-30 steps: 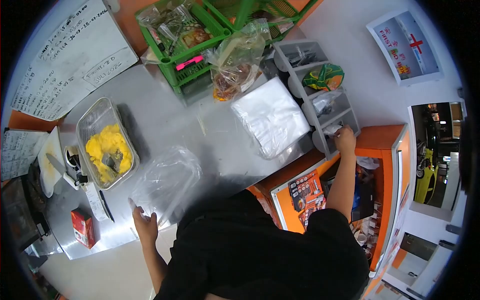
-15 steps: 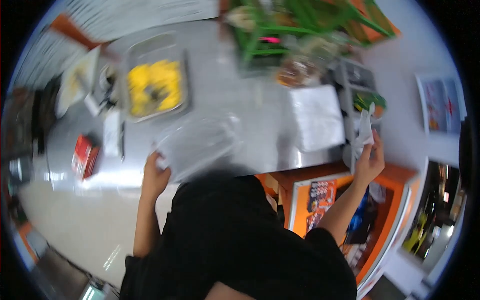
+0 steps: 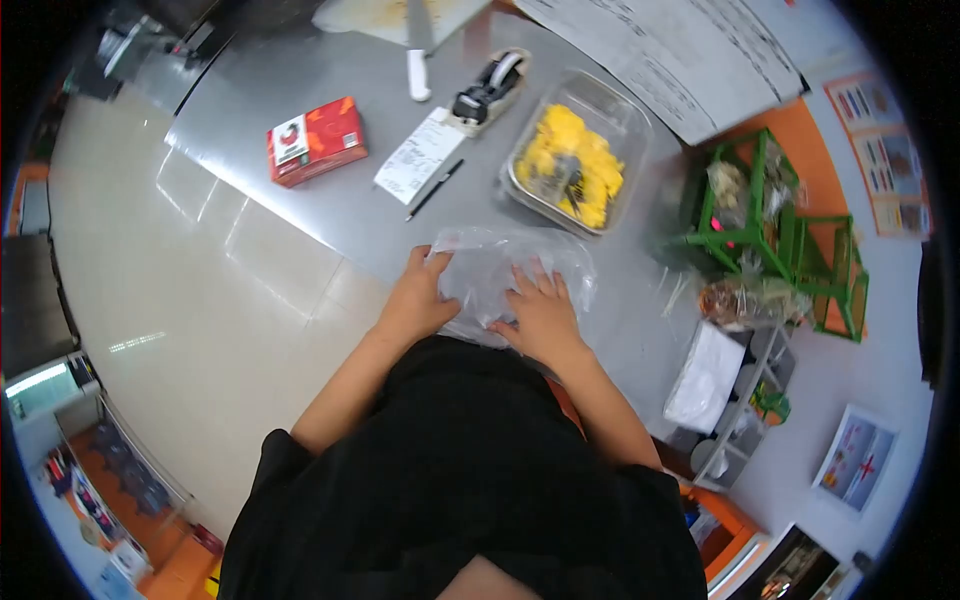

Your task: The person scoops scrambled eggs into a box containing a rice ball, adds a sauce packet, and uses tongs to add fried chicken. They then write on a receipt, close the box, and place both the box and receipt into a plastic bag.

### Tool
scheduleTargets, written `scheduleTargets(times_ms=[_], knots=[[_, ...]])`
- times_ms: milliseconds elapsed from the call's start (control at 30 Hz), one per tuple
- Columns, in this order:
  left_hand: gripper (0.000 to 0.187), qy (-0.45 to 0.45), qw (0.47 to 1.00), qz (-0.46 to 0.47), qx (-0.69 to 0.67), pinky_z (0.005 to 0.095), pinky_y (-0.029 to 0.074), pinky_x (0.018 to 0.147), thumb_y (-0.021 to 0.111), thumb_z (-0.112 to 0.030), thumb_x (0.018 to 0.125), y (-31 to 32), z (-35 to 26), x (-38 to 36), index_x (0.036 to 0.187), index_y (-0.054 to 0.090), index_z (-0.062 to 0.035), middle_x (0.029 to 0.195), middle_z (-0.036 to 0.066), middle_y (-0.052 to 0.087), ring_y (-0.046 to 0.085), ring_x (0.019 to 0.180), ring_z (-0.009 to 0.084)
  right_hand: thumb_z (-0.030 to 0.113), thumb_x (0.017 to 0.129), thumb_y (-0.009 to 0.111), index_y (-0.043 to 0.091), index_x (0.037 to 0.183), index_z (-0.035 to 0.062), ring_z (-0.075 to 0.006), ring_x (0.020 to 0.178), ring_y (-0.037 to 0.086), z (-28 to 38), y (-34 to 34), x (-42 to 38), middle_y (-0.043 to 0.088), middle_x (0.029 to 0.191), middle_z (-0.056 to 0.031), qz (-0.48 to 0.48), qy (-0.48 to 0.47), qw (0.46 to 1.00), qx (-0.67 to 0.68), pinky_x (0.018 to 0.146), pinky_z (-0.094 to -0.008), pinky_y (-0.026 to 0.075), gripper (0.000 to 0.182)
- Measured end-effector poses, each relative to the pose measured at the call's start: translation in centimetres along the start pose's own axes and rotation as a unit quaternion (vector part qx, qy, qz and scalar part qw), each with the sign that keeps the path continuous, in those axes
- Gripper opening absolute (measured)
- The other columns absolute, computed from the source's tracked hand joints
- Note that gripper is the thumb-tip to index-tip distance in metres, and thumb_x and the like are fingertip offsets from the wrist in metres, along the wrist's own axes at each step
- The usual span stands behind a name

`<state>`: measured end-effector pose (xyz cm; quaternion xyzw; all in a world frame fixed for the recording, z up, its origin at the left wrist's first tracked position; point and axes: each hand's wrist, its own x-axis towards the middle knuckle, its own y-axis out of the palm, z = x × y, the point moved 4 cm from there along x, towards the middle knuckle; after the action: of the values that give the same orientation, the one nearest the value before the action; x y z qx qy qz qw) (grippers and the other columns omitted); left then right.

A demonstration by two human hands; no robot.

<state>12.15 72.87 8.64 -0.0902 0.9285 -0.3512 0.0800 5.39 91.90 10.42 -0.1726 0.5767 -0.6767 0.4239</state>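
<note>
A clear plastic bag [image 3: 480, 265] lies flat on the steel table close to my body. My left hand [image 3: 418, 298] rests at its left edge, thumb and fingers apart and touching the plastic. On the bag's right half, my right hand [image 3: 543, 315] presses down with its fingers spread, holding nothing. Beyond the bag stands a clear lidless tub [image 3: 637, 140] holding yellow pieces [image 3: 575, 150] and a utensil that is partly hidden. A black pen [image 3: 435, 190] and a printed receipt [image 3: 418, 155] lie to the left of the tub.
A red box [image 3: 318, 142] sits near the table's left edge. Farther back are a tape dispenser [image 3: 490, 92], a white-handled knife [image 3: 418, 75] and a cutting board [image 3: 360, 15]. At right are green racks [image 3: 750, 240], a stack of white bags [image 3: 705, 378] and a grey organizer [image 3: 740, 445].
My right hand has come from the organizer at right onto the bag; the white crumpled thing it held no longer shows in it. My view has turned left.
</note>
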Motion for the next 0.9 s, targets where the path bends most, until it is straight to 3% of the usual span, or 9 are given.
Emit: scheduleTargets(times_ms=[167, 267, 333, 400, 500, 600, 700, 833, 900], knots=[[0.071, -0.096, 0.983, 0.019, -0.158, 0.0420, 0.052, 0.088, 0.074, -0.011, 0.069, -3.6, 2.1, -0.9, 0.135, 0.052, -0.0030, 0.145, 0.027, 0.032, 0.060, 0.106, 0.0421, 0.043, 0.085, 0.068, 0.069, 0.109, 0.0036, -0.0422, 0.131, 0.044, 2.3, -2.4, 2.8, 0.059, 0.127, -0.0215, 0.085, 0.011, 0.996, -0.029, 0.109, -0.0572, 0.030, 0.046], [0.076, -0.092, 0.986, 0.007, -0.136, 0.0423, 0.050, 0.093, 0.076, -0.013, 0.068, -4.3, 4.4, -2.2, 0.138, 0.049, -0.0045, 0.147, 0.030, 0.028, 0.059, 0.109, 0.0435, 0.038, 0.086, 0.069, 0.069, 0.104, 0.0037, -0.0426, 0.119, 0.052, 8.2, -9.5, 8.1, 0.064, 0.110, -0.0235, 0.121, 0.044, 0.971, 0.199, 0.100, -0.0533, 0.038, 0.038], [0.080, -0.098, 0.984, 0.037, -0.147, 0.0421, 0.047, 0.099, 0.078, -0.015, 0.068, -4.7, 5.4, -2.5, 0.141, 0.045, -0.0060, 0.148, 0.030, 0.026, 0.053, 0.117, 0.0438, 0.032, 0.081, 0.075, 0.065, 0.110, 0.0019, -0.0376, 0.114, 0.055, 11.1, -10.6, 14.7, 0.063, 0.112, -0.0221, 0.009, -0.105, 0.983, 0.148, 0.093, -0.0451, 0.043, 0.043], [0.086, -0.136, 0.958, 0.108, -0.230, 0.0417, 0.043, 0.105, 0.080, -0.015, 0.070, -5.5, 5.5, -2.7, 0.145, 0.040, -0.0081, 0.149, 0.030, 0.025, 0.043, 0.131, 0.0441, 0.033, 0.078, 0.077, 0.058, 0.126, 0.0054, -0.0367, 0.120, 0.051, 13.7, -9.6, 22.6, 0.058, 0.121, -0.0199, -0.109, -0.242, 0.964, 0.017, 0.097, -0.0469, 0.042, 0.058], [0.089, -0.117, 0.964, 0.084, -0.224, 0.0418, 0.040, 0.108, 0.082, -0.017, 0.069, -5.9, 6.4, -3.1, 0.146, 0.038, -0.0082, 0.150, 0.030, 0.024, 0.041, 0.133, 0.0456, 0.039, 0.062, 0.086, 0.038, 0.146, 0.0087, -0.0381, 0.129, 0.042, 16.0, -4.9, 33.7, 0.047, 0.134, -0.0195, -0.231, -0.292, 0.912, -0.172, 0.106, -0.0499, 0.037, 0.101], [0.091, -0.122, 0.963, 0.078, -0.227, 0.0422, 0.040, 0.109, 0.084, -0.020, 0.068, -6.2, 7.5, -3.2, 0.146, 0.038, -0.0083, 0.149, 0.031, 0.025, 0.041, 0.132, 0.0460, 0.034, 0.056, 0.086, 0.038, 0.145, 0.0072, -0.0393, 0.126, 0.043, 16.9, -2.9, 38.8, 0.049, 0.131, -0.0208, -0.048, -0.221, 0.964, -0.143, 0.106, -0.0484, 0.037, 0.105], [0.092, -0.122, 0.965, 0.061, -0.223, 0.0428, 0.039, 0.109, 0.085, -0.021, 0.067, -6.1, 8.9, -3.0, 0.145, 0.038, -0.0062, 0.148, 0.031, 0.026, 0.041, 0.132, 0.0460, 0.035, 0.055, 0.085, 0.041, 0.141, 0.0091, -0.0393, 0.126, 0.044, 16.7, -4.6, 38.2, 0.048, 0.133, -0.0162, -0.008, -0.228, 0.973, -0.046, 0.107, -0.0519, 0.037, 0.099], [0.096, -0.112, 0.967, 0.067, -0.219, 0.0437, 0.039, 0.109, 0.086, -0.021, 0.065, -6.1, 10.8, -2.2, 0.145, 0.036, -0.0024, 0.148, 0.030, 0.027, 0.039, 0.133, 0.0454, 0.022, 0.053, 0.086, 0.039, 0.139, 0.0044, -0.0350, 0.124, 0.047, 15.5, -9.3, 28.4, 0.051, 0.128, -0.0188, -0.059, -0.298, 0.947, 0.103, 0.107, -0.0429, 0.039, 0.100], [0.098, -0.075, 0.977, 0.047, -0.196, 0.0445, 0.042, 0.106, 0.086, -0.019, 0.062, -5.5, 11.7, -1.8, 0.144, 0.036, 0.0009, 0.146, 0.031, 0.029, 0.043, 0.129, 0.0460, 0.019, 0.052, 0.088, 0.036, 0.141, 0.0054, -0.0292, 0.130, 0.044, 13.0, -8.7, 22.2, 0.049, 0.132, -0.0152, 0.022, -0.200, 0.939, 0.280, 0.110, -0.0404, 0.036, 0.104]])
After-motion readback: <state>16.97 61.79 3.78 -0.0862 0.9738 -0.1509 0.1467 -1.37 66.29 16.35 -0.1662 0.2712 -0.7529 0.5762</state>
